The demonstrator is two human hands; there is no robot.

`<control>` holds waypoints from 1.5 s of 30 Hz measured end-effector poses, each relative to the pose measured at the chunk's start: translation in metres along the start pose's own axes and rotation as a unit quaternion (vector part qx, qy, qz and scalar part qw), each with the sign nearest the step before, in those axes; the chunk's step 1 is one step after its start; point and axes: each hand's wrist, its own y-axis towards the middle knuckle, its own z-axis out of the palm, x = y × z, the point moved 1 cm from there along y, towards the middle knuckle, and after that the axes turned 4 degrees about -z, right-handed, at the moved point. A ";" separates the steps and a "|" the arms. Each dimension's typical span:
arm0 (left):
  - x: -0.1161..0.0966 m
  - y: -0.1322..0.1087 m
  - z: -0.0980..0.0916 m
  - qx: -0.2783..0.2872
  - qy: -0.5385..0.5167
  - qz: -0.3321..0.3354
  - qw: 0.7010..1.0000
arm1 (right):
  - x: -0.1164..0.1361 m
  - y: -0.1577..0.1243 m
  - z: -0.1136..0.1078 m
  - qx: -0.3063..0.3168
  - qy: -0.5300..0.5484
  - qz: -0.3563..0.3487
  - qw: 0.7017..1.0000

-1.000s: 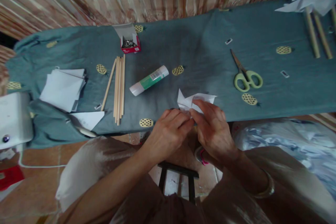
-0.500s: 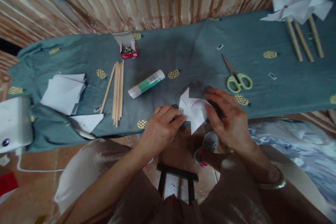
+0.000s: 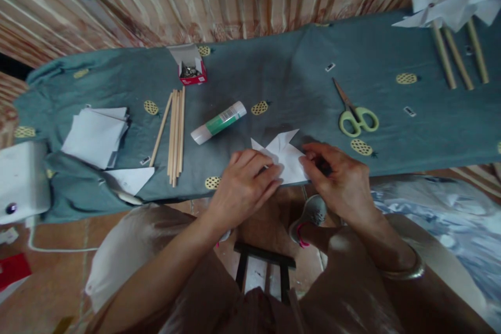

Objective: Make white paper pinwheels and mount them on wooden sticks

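Note:
A folded white paper piece point(image 3: 285, 159) lies at the near edge of the teal cloth-covered board point(image 3: 297, 78). My left hand point(image 3: 245, 188) pinches its left side with curled fingers. My right hand point(image 3: 340, 180) grips its right edge, fingertips pressed on the paper. Just beyond my hands lies a green-and-white glue stick point(image 3: 219, 122). Green-handled scissors point(image 3: 355, 114) rest to the right of it.
Wooden sticks point(image 3: 175, 133) lie in a bundle at left, beside a stack of white paper squares point(image 3: 96, 135) and a paper triangle point(image 3: 131, 178). A small red box of pins point(image 3: 190, 70) stands farther back. Finished paper pinwheels on sticks point(image 3: 450, 21) lie far right. A white device point(image 3: 21, 180) sits at left.
The paper was turned and laid flatter on the cloth. My right hand moved away from it, then came back to its right edge. My left hand kept its hold.

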 end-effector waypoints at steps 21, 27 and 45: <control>-0.005 -0.005 0.004 -0.022 -0.005 0.021 1.000 | -0.007 0.002 -0.009 0.063 0.107 -0.028 0.992; -0.007 -0.006 -0.001 -0.009 0.001 0.028 1.000 | -0.014 0.001 -0.014 0.123 0.226 0.010 0.966; -0.010 -0.011 0.007 0.012 -0.033 0.022 0.999 | -0.002 0.000 -0.001 0.074 0.152 -0.011 0.986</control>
